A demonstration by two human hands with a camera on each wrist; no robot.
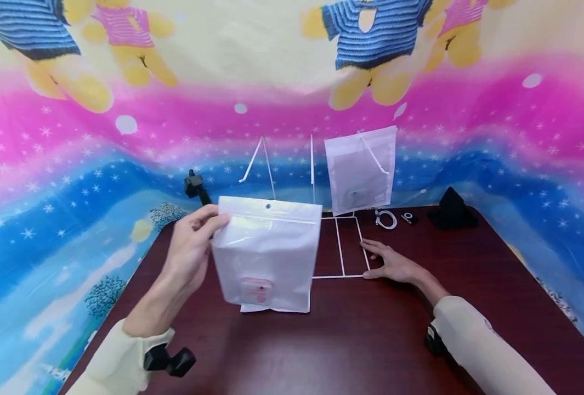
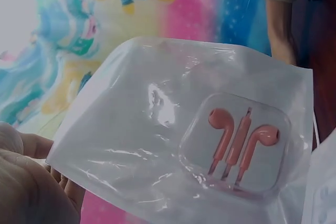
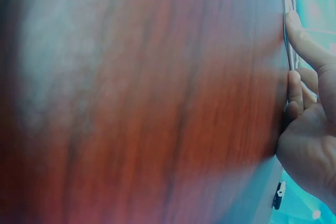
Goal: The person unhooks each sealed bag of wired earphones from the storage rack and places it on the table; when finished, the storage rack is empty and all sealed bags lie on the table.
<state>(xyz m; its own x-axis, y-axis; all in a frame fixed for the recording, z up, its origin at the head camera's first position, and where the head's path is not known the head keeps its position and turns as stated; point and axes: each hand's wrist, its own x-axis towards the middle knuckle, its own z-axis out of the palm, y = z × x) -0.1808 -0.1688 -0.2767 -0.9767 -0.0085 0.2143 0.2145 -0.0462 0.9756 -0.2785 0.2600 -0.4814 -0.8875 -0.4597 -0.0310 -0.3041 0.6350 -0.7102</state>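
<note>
My left hand (image 1: 189, 247) pinches the upper left edge of a white zip bag (image 1: 272, 247), raised upright in front of a white wire rack (image 1: 341, 247). Pink wired earphones (image 2: 244, 140) in a clear square case show through the bag's front in the left wrist view. Behind it, part of another white bag (image 1: 277, 309) peeks out; how that one is supported is hidden. My right hand (image 1: 392, 264) touches the right side of the rack's base, thumb and fingers spread apart. A further white bag (image 1: 361, 170) hangs on the rack's right hook.
At the table's back right lie a coiled white cable (image 1: 386, 219), a small dark device (image 1: 408, 218) and a black stand (image 1: 452, 211). A black stand-like object (image 1: 195, 185) is at the back left. Printed cloth (image 1: 213, 109) surrounds the dark wooden table (image 1: 361, 340).
</note>
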